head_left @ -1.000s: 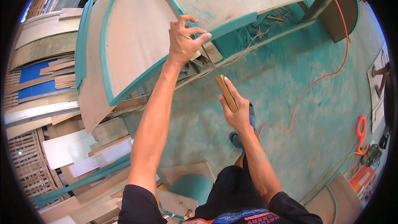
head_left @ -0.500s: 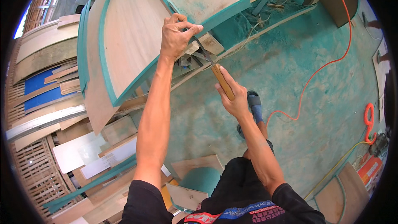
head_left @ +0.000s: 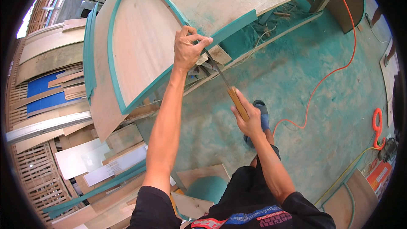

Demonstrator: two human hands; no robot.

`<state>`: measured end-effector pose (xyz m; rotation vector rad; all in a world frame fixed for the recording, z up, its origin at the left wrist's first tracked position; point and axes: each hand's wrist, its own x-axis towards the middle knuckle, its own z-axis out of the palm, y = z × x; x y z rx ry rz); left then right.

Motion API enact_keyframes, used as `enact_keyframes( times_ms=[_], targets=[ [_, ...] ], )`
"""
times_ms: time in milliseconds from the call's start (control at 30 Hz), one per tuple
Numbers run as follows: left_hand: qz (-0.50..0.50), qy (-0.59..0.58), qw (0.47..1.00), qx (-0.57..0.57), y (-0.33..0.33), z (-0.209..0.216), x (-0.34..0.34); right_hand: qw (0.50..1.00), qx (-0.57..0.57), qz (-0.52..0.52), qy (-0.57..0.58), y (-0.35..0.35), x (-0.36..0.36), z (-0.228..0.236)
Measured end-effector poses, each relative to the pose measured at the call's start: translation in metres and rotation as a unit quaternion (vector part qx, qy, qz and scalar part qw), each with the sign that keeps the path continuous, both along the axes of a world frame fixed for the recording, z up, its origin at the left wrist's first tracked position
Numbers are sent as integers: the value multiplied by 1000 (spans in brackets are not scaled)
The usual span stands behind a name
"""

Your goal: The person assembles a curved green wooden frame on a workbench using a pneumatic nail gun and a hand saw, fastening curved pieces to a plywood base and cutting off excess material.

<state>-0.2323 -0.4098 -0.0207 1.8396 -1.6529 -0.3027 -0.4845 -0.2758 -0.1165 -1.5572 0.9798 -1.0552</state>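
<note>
A long, dark, narrow file (head_left: 218,69) with a yellowish wooden handle (head_left: 238,103) slants across the edge of a plywood panel. My right hand (head_left: 249,120) is wrapped around the handle. At the blade's far end, my left hand (head_left: 189,51) pinches with thumb and fingers, hiding the tip. Under my left hand lies the joint between a curved, teal-edged plywood panel (head_left: 144,38) and a straight teal edge strip (head_left: 235,26). The contact between blade and edge is hidden by my fingers.
Scrap wood and dust fill an open frame (head_left: 271,27) under the worktop. An orange air hose (head_left: 311,89) snakes over the dusty green floor (head_left: 292,68). Stacked boards (head_left: 51,55) crowd the left side. Offcuts (head_left: 203,171) lean near my legs.
My right hand has drawn the file back toward me and slightly right, and more of the blade shows. My left hand keeps its pinch at the panel edge. The whole view has shifted slightly.
</note>
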Motion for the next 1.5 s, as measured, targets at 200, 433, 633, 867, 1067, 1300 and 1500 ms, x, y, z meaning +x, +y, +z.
enact_keyframes(
  times_ms=[200, 433, 633, 867, 1067, 1300, 1500],
  targets=[
    [5, -3, 1000, -2, -6, 2, -6, 1000, 21, 4, -11, -18, 15, 5],
    [14, 24, 1000, 3, 2, -1, -5, 1000, 3, 14, -9, 4, -6, -12],
    [5, 29, 999, -16, -7, -1, -10, 1000, 1, 0, -22, -24, 21, -24],
    [21, 108, 990, -88, -6, -4, 0, 998, 14, 17, 54, -2, -27, -9],
    [143, 328, 926, -123, 3, -6, 15, 999, 12, -10, 28, -25, -41, -4],
    [332, 213, 889, -232, -6, -15, 14, 989, 104, -76, -65, -45, -55, 43],
    [443, 279, 829, -197, -11, -3, 5, 965, 239, -12, -105, -46, -74, 54]
  ],
)
